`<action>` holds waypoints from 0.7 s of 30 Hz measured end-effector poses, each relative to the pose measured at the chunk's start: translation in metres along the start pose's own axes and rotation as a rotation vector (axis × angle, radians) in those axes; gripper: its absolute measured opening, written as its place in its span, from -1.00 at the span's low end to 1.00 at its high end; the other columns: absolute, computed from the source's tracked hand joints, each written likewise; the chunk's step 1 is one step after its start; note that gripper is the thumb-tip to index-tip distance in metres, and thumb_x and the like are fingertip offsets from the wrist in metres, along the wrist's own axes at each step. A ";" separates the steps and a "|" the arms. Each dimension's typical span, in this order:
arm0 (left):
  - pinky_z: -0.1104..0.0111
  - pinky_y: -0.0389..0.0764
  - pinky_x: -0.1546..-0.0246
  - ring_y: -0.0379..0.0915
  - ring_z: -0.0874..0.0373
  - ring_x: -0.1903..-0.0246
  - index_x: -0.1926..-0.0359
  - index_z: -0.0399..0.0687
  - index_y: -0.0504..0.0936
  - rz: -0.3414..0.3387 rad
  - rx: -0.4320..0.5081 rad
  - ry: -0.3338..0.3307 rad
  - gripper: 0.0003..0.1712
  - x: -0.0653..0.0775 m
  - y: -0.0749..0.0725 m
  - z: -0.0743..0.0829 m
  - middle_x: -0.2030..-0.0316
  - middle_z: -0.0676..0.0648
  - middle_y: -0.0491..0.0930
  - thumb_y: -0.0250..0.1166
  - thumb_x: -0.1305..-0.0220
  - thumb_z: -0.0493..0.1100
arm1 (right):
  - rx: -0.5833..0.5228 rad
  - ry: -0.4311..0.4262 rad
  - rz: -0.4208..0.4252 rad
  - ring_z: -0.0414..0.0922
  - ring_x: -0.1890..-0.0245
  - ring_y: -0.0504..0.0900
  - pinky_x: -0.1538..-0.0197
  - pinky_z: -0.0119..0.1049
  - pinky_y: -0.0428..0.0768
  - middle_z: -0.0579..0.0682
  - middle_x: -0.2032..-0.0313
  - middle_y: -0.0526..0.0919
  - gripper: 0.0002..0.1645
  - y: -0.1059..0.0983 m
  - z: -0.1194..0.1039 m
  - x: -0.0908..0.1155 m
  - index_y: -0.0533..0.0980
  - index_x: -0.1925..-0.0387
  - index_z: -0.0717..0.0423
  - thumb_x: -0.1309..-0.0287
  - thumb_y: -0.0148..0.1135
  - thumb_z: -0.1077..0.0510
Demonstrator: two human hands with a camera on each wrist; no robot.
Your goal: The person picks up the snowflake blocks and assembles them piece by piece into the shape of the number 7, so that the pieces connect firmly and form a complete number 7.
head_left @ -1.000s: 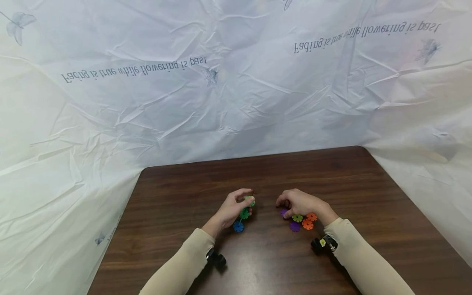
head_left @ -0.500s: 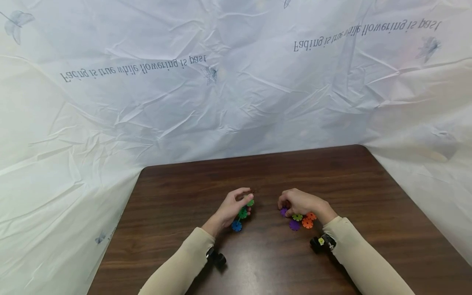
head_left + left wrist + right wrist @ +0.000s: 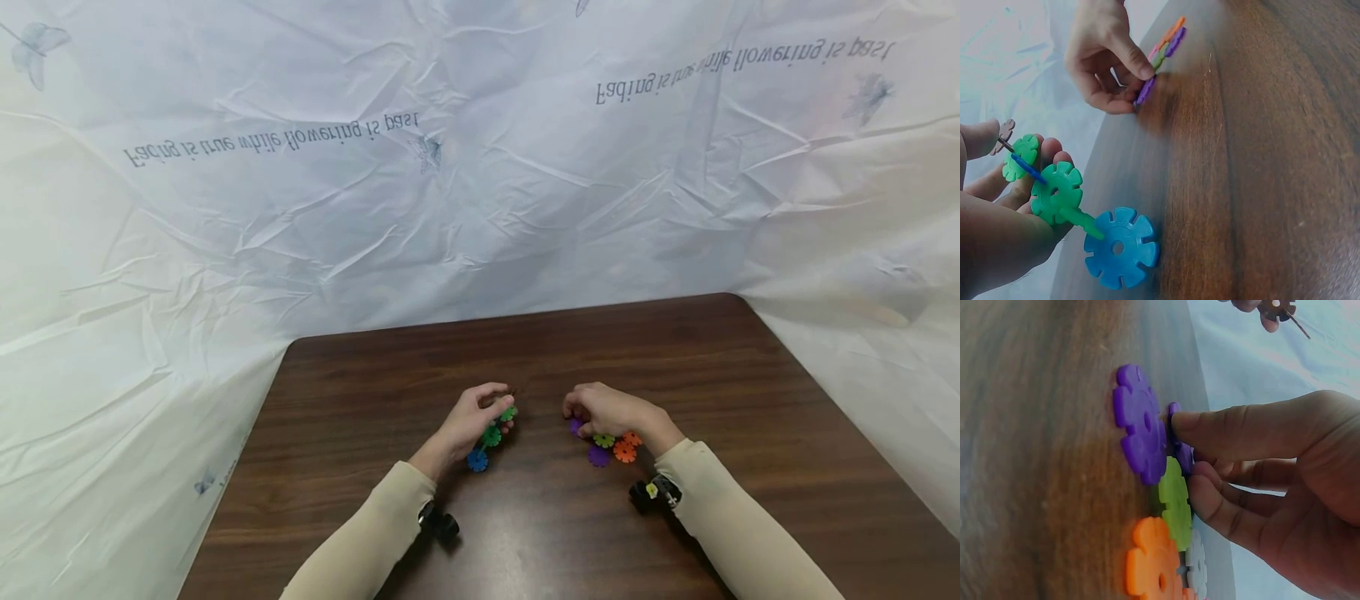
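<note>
Left hand (image 3: 467,423) holding a disc chain (image 3: 1063,181), right hand (image 3: 611,410) pinching a purple disc (image 3: 1183,453), lime disc (image 3: 1174,503) and orange disc (image 3: 1147,559) lying nearby on desk (image 3: 540,500)

A screened-off work space, whether home or lab unclear: wrinkled white sheeting (image 3: 480,225) with printed writing (image 3: 273,141) surrounds a brown wood-grain worktop (image 3: 637,350).

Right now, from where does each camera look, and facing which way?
Head: on the head, facing forward and down at the table; left hand, right hand, sleeves show.
Left wrist: worn there, facing joined discs; left hand near, right hand beyond.
Right wrist: worn there, facing purple discs; right hand near, left fingertips at top.
Wrist views share a brown disc.
</note>
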State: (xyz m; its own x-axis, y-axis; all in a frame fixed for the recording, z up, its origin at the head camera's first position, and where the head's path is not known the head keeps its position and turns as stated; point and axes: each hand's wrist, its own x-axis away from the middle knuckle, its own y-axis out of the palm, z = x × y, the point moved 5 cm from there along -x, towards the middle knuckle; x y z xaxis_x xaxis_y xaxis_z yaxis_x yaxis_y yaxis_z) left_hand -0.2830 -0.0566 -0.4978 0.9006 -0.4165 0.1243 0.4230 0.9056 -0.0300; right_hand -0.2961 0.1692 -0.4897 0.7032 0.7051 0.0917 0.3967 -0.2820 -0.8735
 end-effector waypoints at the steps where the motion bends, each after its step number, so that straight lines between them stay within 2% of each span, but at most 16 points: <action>1: 0.06 0.68 0.18 0.63 0.04 0.29 -0.39 -0.29 0.27 0.000 -0.001 0.001 -0.34 0.000 0.000 0.000 -0.05 -0.40 0.53 0.19 -0.41 -0.05 | 0.008 -0.003 0.004 -0.24 0.36 0.46 0.34 -0.37 0.50 -0.09 0.29 0.51 -0.75 0.000 0.000 0.000 0.57 0.16 0.05 -0.10 0.41 0.23; 6: 0.04 0.67 0.16 0.63 -0.09 0.24 -0.39 -0.29 0.27 -0.001 -0.004 -0.002 -0.34 -0.001 0.001 -0.001 -0.04 -0.38 0.54 0.19 -0.41 -0.05 | 0.001 -0.006 -0.010 -0.24 0.38 0.41 0.39 -0.39 0.45 -0.06 0.29 0.48 -0.81 0.001 0.001 -0.001 0.56 0.26 0.02 -0.10 0.41 0.24; 11: 0.02 0.66 0.15 0.59 -0.24 0.16 -0.39 -0.31 0.26 -0.004 0.001 0.003 -0.33 -0.001 0.001 -0.001 -0.07 -0.40 0.51 0.18 -0.41 -0.06 | -0.032 -0.025 -0.003 -0.26 0.46 0.38 0.45 -0.40 0.39 -0.07 0.39 0.49 -0.77 0.001 0.000 -0.001 0.50 0.34 0.02 -0.06 0.43 0.26; 15: 0.04 0.67 0.16 0.61 -0.17 0.20 -0.39 -0.33 0.26 -0.006 0.011 0.003 -0.33 -0.002 0.000 -0.002 -0.08 -0.41 0.50 0.19 -0.41 -0.07 | -0.075 -0.040 0.049 -0.30 0.51 0.43 0.47 -0.40 0.43 -0.14 0.47 0.53 -0.81 -0.003 0.000 -0.001 0.54 0.38 -0.02 -0.08 0.40 0.29; 21: 0.06 0.67 0.16 0.63 -0.05 0.25 -0.37 -0.35 0.28 -0.011 0.002 -0.002 -0.34 -0.002 -0.002 -0.001 -0.05 -0.36 0.53 0.20 -0.41 -0.07 | -0.112 -0.056 0.113 -0.34 0.49 0.49 0.43 -0.40 0.52 -0.25 0.45 0.58 -0.86 -0.011 0.000 -0.002 0.62 0.32 -0.09 -0.20 0.30 0.25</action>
State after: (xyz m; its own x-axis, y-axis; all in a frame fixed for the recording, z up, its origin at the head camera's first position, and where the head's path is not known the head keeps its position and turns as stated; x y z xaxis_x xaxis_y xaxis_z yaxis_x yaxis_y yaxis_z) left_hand -0.2857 -0.0574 -0.4992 0.8955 -0.4266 0.1270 0.4330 0.9010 -0.0268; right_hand -0.3020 0.1709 -0.4798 0.7146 0.6987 -0.0337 0.3824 -0.4305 -0.8176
